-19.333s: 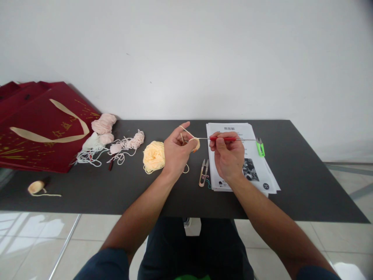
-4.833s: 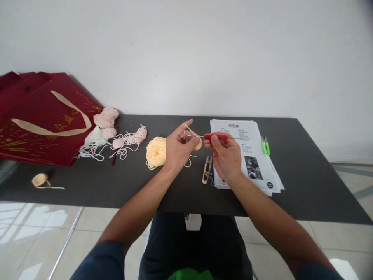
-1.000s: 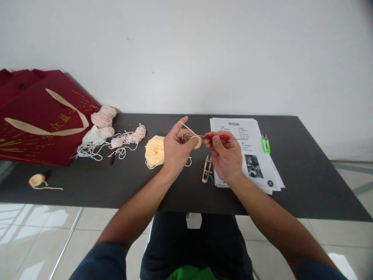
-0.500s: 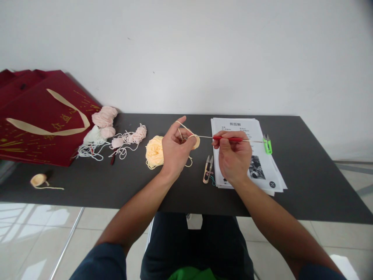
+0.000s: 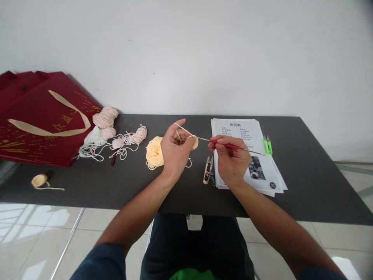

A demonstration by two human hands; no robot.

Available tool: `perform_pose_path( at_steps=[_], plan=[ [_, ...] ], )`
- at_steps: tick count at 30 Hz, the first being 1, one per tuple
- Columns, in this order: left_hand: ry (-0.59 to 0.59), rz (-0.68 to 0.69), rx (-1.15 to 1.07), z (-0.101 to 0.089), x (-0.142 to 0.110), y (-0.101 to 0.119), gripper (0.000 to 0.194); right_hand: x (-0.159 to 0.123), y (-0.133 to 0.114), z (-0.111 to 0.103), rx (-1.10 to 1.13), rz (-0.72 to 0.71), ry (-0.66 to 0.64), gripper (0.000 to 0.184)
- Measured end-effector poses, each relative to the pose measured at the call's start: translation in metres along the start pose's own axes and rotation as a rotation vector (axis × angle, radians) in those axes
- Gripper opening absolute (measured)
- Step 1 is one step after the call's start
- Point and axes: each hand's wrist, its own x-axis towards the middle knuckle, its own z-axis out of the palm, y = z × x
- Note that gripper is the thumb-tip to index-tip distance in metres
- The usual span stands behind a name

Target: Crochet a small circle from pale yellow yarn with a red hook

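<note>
Between thumb and fingers, my left hand (image 5: 176,149) pinches a small pale yellow crochet piece (image 5: 196,143). Yarn (image 5: 183,128) runs from its raised index finger down to the piece. My right hand (image 5: 233,158) is closed around the red grip of a crochet hook (image 5: 224,144), held like a pen. The hook's metal tip points left and meets the yarn at the piece; its other metal end slants down to the right. Behind my left hand lies a ball of yellow yarn (image 5: 154,152), partly covered by that hand.
Thread snips (image 5: 208,170) lie beside printed sheets (image 5: 233,126); green-handled snips (image 5: 267,145) rest at their right edge. Pink yarn (image 5: 105,116), white yarn (image 5: 91,142) and a tangled pink skein (image 5: 136,135) sit near red gift bags (image 5: 37,116). A small crocheted cup (image 5: 39,180) lies far left.
The hook has tilted, its rear end dropping, and my right hand has shifted slightly left toward the piece. My left index finger has lowered a little.
</note>
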Motion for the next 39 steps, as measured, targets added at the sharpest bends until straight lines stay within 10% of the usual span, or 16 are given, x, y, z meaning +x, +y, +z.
perform_pose_path(
  at_steps=[15, 30, 39],
  plan=[
    [0.087, -0.120, -0.174, 0.003, 0.003, -0.001, 0.049, -0.011, 0.007, -0.008, -0.257, -0.287, -0.251, 0.044],
    [-0.117, -0.329, -0.353, -0.002, 0.010, 0.007, 0.066, 0.009, 0.017, -0.009, 0.108, 0.228, -0.108, 0.010],
    [-0.095, -0.244, -0.054, -0.002, 0.009, 0.006, 0.078, 0.022, 0.001, -0.021, -0.148, -0.038, -0.177, 0.009]
  ],
)
